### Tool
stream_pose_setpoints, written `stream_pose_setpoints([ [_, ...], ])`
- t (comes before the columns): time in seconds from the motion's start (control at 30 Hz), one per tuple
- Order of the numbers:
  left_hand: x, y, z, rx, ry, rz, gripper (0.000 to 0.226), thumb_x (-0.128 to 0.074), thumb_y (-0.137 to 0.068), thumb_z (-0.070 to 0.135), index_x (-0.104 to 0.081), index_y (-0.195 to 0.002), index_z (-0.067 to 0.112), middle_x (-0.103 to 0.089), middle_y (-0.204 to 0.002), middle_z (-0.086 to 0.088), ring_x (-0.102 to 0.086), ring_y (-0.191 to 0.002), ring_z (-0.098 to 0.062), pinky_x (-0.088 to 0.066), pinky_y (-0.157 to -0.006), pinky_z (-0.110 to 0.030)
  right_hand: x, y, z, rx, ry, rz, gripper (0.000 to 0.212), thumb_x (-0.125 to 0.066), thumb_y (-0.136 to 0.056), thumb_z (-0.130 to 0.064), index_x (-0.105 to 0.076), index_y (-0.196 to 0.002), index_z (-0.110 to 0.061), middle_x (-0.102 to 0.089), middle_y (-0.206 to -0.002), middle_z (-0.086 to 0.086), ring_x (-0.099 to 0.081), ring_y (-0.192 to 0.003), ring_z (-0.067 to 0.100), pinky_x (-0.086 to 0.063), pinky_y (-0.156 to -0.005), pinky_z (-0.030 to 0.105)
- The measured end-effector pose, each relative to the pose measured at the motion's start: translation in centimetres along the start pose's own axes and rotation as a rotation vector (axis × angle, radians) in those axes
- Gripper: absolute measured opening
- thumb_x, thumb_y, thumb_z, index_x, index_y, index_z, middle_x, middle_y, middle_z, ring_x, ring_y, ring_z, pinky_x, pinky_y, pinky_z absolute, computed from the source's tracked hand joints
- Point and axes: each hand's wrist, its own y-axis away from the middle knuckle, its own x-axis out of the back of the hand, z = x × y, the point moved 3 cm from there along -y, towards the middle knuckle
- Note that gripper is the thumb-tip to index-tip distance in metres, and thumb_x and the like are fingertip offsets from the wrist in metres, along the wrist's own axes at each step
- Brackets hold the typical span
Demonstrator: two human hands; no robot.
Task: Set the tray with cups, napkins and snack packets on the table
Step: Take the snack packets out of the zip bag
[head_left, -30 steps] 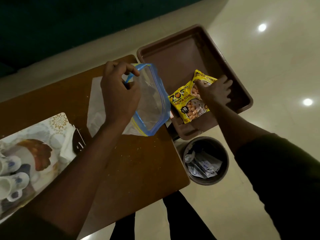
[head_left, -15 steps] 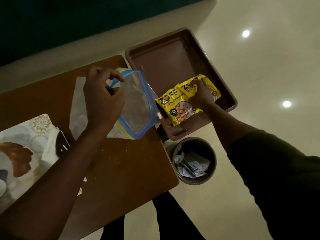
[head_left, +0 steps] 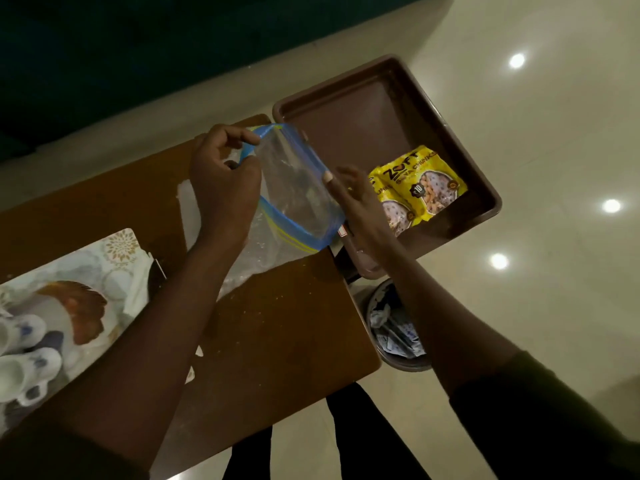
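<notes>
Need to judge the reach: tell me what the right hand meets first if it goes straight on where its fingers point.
Probably the zip bag: the right hand has open fingers aimed up-left at its near side, almost touching. Depth is unclear.

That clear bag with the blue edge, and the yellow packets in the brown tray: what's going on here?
A person stands at a wooden table. The left hand pinches the blue rim of a clear zip bag, holding it open. The right hand is open and empty, beside the bag. Two yellow snack packets lie in a brown tray that juts past the table's edge. A patterned tray with white cups sits at the left, and a bin stands on the floor below.
</notes>
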Motion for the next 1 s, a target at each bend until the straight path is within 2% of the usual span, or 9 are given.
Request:
stream_pose_setpoints([
  [0.1, 0.6, -0.6, 0.1, 0.071, 0.09, -0.005, 0.03, -0.049, -0.064, 0.005, -0.06, -0.077, 0.03, -0.058, -0.095, -0.006, -0.052, -0.084, -0.022, -0.043, -0.068, -0.033, -2.1, 1.3, 0.4, -0.059, -0.106, -0.058, 0.06, -0.068, -0.086, -0.04, -0.042, -0.138, -0.024, -0.056, -0.133, 0.0, -0.058, -0.119, 0.02, -0.047, -0.101, 0.047],
  [0.23, 0.2, 0.0, -0.9, 0.245, 0.276, -0.257, 0.034, -0.061, -0.085, 0.012, -0.05, -0.115, 0.024, -0.055, -0.107, -0.009, -0.061, -0.064, -0.014, -0.057, -0.063, -0.036, -3.2, 1.9, -1.5, 0.0, -0.122, -0.017, 0.049, -0.047, -0.086, 0.006, -0.047, -0.131, -0.013, -0.065, -0.106, 0.029, -0.063, -0.081, 0.039, -0.049, -0.068, 0.048],
  [0.43, -0.3, 1.7, -3.0, 0.328, 0.194, -0.39, 0.066, -0.057, -0.089, -0.003, -0.032, -0.138, 0.032, -0.052, -0.124, -0.007, -0.065, -0.107, -0.026, -0.061, -0.083, -0.041, -4.0, 2.0, -4.2, -0.022, -0.357, -0.248, 0.028, -0.051, -0.095, -0.034, -0.062, -0.119, -0.023, -0.071, -0.109, 0.001, -0.068, -0.096, 0.015, -0.056, -0.08, 0.034],
  [0.5, -0.4, 1.8, -3.0, 0.339, 0.236, -0.407, 0.068, -0.055, -0.087, -0.007, -0.033, -0.138, 0.032, -0.052, -0.125, -0.006, -0.064, -0.109, -0.026, -0.06, -0.084, -0.038, -3.8, 2.1, -4.1, 0.111, -0.064, -0.199, 0.038, -0.061, -0.092, -0.023, -0.055, -0.129, -0.017, -0.068, -0.114, -0.002, -0.067, -0.096, 0.01, -0.057, -0.076, 0.024],
  [0.6, 0.6, 1.0, -2.2, 0.129, 0.01, -0.291, 0.065, -0.06, -0.083, -0.001, -0.04, -0.137, 0.028, -0.051, -0.123, 0.001, -0.059, -0.1, -0.016, -0.056, -0.081, -0.032, -2.9, 1.4, -3.8, 0.145, 0.209, -0.072, 0.033, -0.057, -0.086, -0.002, -0.06, -0.119, -0.005, -0.067, -0.1, 0.012, -0.065, -0.084, 0.025, -0.056, -0.072, 0.041],
  [0.67, 1.8, -0.3, -1.9, -0.064, -0.228, -0.228, 0.071, -0.071, -0.081, 0.012, -0.037, -0.142, 0.023, -0.044, -0.134, 0.002, -0.049, -0.114, -0.015, -0.048, -0.094, -0.034, -1.7, 0.6, -3.9, 0.099, 0.188, -0.099, 0.025, -0.055, -0.083, 0.003, -0.064, -0.106, -0.003, -0.061, -0.082, 0.013, -0.057, -0.072, 0.025, -0.047, -0.067, 0.042],
  [0.73, 2.7, -1.3, -2.6, -0.065, -0.376, -0.316, 0.098, -0.081, -0.073, 0.03, -0.021, -0.151, 0.025, -0.027, -0.154, -0.001, -0.028, -0.141, -0.022, -0.032, -0.114, -0.042, -0.4, 0.0, -4.3, 0.065, 0.181, -0.167, 0.021, -0.052, -0.08, 0.009, -0.063, -0.095, 0.001, -0.054, -0.076, 0.013, -0.05, -0.071, 0.023, -0.041, -0.065, 0.04],
  [0.83, 3.0, -0.9, -3.9, 0.098, -0.422, -0.584, 0.128, -0.087, -0.063, 0.037, 0.002, -0.154, 0.031, -0.006, -0.164, 0.001, -0.011, -0.15, -0.02, -0.023, -0.119, -0.042, 1.0, -0.8, -5.1, 0.001, 0.187, -0.198, 0.032, -0.043, -0.074, 0.017, -0.06, -0.078, -0.01, -0.05, -0.068, 0.005, -0.048, -0.066, 0.016, -0.04, -0.064, 0.033],
  [1.0, 2.4, 1.1, -5.6, 0.341, -0.11, -0.571, 0.073, -0.081, -0.073, 0.012, -0.046, -0.138, 0.014, -0.06, -0.134, -0.006, -0.061, -0.118, -0.021, -0.052, -0.096, -0.036, 1.9, -1.5, -5.1, 0.098, 0.39, -0.045, 0.029, -0.063, -0.085, -0.01, -0.059, -0.114, -0.011, -0.059, -0.094, 0.002, -0.055, -0.083, 0.015, -0.043, -0.07, 0.026],
])
